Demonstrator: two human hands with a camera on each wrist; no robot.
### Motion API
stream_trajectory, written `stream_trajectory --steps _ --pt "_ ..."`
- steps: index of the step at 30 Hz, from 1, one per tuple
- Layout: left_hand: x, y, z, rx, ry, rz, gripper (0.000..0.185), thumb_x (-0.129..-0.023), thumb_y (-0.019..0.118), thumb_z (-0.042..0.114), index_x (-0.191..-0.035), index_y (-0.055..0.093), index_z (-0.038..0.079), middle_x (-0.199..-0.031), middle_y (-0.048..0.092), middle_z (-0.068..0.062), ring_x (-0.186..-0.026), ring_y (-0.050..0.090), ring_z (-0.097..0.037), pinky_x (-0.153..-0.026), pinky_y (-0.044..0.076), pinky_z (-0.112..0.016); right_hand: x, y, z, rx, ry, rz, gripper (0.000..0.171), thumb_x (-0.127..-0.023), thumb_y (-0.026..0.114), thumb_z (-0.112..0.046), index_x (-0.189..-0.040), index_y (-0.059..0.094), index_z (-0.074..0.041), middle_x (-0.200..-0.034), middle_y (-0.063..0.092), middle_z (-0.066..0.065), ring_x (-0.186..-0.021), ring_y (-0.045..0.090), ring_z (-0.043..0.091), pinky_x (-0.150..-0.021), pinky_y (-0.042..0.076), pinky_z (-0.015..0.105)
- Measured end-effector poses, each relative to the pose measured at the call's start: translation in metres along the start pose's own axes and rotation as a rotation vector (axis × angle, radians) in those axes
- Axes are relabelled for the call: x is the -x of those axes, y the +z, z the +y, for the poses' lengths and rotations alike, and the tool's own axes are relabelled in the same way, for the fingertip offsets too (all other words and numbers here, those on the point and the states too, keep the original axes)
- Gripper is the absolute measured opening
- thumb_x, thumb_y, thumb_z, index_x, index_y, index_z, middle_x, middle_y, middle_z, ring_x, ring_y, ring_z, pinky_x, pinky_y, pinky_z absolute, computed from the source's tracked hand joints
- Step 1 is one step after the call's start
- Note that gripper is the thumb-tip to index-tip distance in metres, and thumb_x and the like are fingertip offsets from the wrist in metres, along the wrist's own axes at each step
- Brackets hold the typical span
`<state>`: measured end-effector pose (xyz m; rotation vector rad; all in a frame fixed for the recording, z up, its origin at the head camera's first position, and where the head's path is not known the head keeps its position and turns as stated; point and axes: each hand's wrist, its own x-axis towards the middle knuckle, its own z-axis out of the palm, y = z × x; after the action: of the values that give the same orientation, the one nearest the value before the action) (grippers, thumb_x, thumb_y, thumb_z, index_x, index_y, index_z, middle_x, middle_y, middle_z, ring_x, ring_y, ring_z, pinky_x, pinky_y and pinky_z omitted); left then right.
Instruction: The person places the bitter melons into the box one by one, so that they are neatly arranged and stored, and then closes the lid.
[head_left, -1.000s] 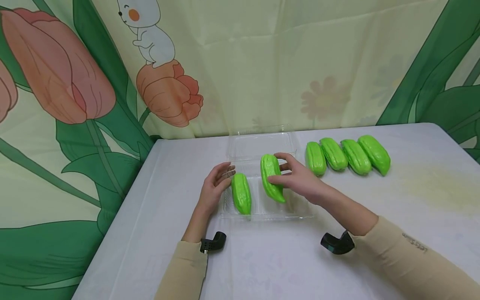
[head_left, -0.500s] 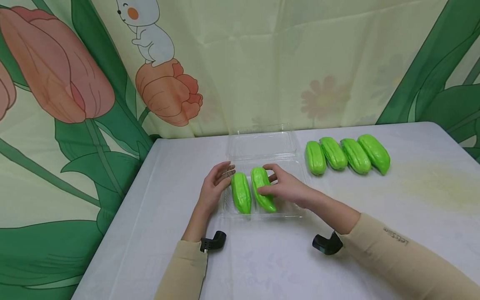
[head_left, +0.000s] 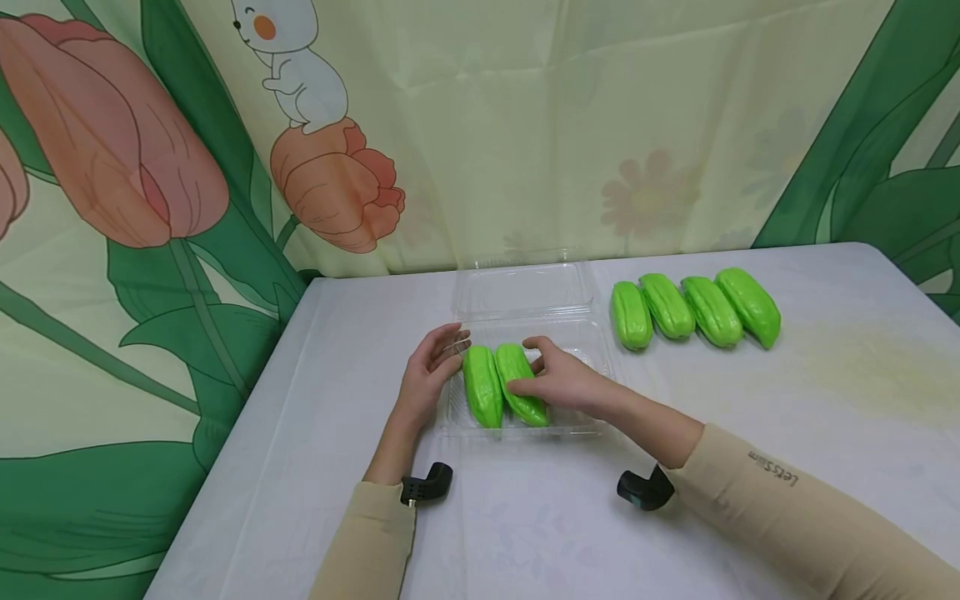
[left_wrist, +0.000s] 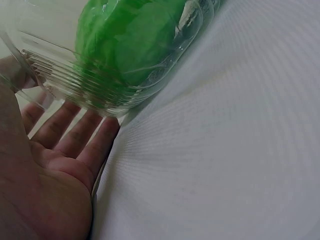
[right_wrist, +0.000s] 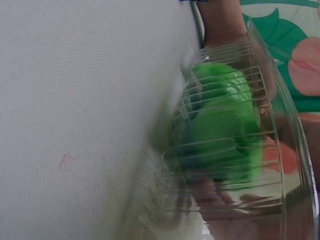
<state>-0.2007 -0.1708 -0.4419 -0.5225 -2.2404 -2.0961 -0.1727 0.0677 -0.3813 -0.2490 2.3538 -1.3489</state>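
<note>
A clear plastic clamshell box (head_left: 570, 432) lies opened out on the table, its lid (head_left: 525, 290) folded back. Inside, at the left, sits a glossy green ridged bitter melon (head_left: 482, 387). My right hand (head_left: 562, 377) holds a second bitter melon (head_left: 516, 371) close beside it, thumb on the near face and fingers behind. At the box's left edge is my left hand (head_left: 427, 375). In the left wrist view, this hand's fingers (left_wrist: 75, 130) lie along the ribbed outer wall, with the thumb at the rim. Through the box wall, the right wrist view shows green melon (right_wrist: 225, 120).
Several more bitter melons (head_left: 693, 310) lie in a row at the back right of the white-covered table (head_left: 750, 392). A printed curtain (head_left: 525, 125) hangs behind the table's far edge. Each wrist carries a black camera (head_left: 647, 488).
My right hand has moved left and down with its bitter melon, from over the box's middle to beside the first melon. The left hand has stayed at the box edge.
</note>
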Motion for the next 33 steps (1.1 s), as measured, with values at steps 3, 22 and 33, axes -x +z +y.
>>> stream_trajectory --steps 3,22,33 --pt "0.000 0.000 0.000 -0.006 0.000 0.001 0.047 -0.099 0.053 -0.001 -0.146 0.045 -0.004 -0.140 0.056 -0.021 -0.129 0.055 -0.034 -0.099 0.050 -0.030 0.001 -0.003 0.001 0.007 0.006 -0.016 0.081 -0.090 0.073 -0.026 -0.151 0.029 0.004 -0.120 0.060 0.023 -0.103 0.064 0.029 -0.088 0.054 0.041" --pt "-0.001 0.000 0.001 0.001 -0.006 -0.001 0.048 -0.098 0.053 -0.003 -0.145 0.044 -0.005 -0.141 0.055 -0.023 -0.129 0.055 -0.036 -0.102 0.048 -0.032 0.006 -0.006 0.003 -0.065 -0.005 -0.049 0.075 -0.088 0.075 -0.014 -0.149 0.035 0.004 -0.116 0.058 0.022 -0.085 0.065 0.022 -0.078 0.056 0.035" --pt "0.000 0.000 0.002 0.003 0.004 0.009 0.047 -0.098 0.054 -0.004 -0.144 0.046 -0.005 -0.139 0.056 -0.024 -0.128 0.056 -0.037 -0.100 0.049 -0.030 0.005 0.000 0.002 -0.036 -0.005 -0.009 0.076 -0.088 0.075 -0.017 -0.147 0.034 0.007 -0.113 0.059 0.020 -0.083 0.065 0.020 -0.076 0.054 0.033"
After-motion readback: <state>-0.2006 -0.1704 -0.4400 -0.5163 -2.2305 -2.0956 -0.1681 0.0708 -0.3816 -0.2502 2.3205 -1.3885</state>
